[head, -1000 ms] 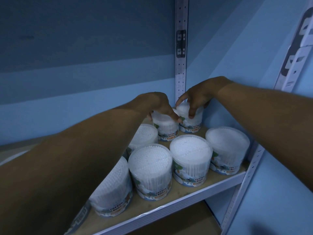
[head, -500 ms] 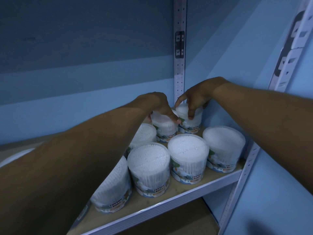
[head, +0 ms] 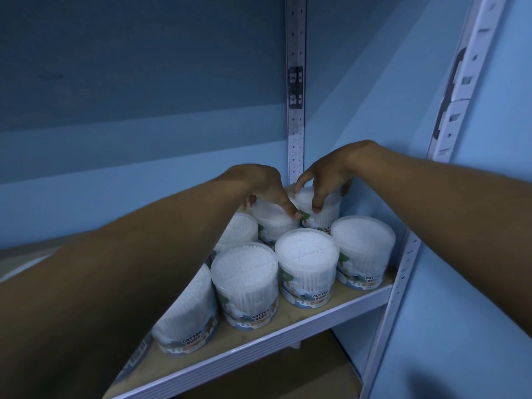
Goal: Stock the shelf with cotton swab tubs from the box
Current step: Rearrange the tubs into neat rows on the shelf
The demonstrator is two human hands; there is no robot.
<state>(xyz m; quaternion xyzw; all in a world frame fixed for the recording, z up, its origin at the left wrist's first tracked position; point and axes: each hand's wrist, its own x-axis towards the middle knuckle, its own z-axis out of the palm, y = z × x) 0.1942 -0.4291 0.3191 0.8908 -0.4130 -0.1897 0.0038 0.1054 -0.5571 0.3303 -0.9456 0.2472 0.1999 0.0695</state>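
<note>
Several clear round tubs of white cotton swabs stand on a wooden shelf (head: 311,313) with a white front edge. My left hand (head: 260,188) grips the top of a back-row tub (head: 273,221), fingers curled over its lid. My right hand (head: 328,175) grips the tub in the back right corner (head: 325,217) from above. In front of them stand three tubs: one at the right (head: 363,251), one in the middle (head: 306,264) and one left of it (head: 244,283). My left forearm partly hides two more tubs at the left (head: 190,315). The box is out of view.
A white perforated upright (head: 295,82) runs up the back corner and another (head: 457,110) stands at the front right. Blue walls close the back and right side. A lower shelf (head: 273,372) shows beneath.
Both hands stay on the two back tubs; the view has shifted only slightly.
</note>
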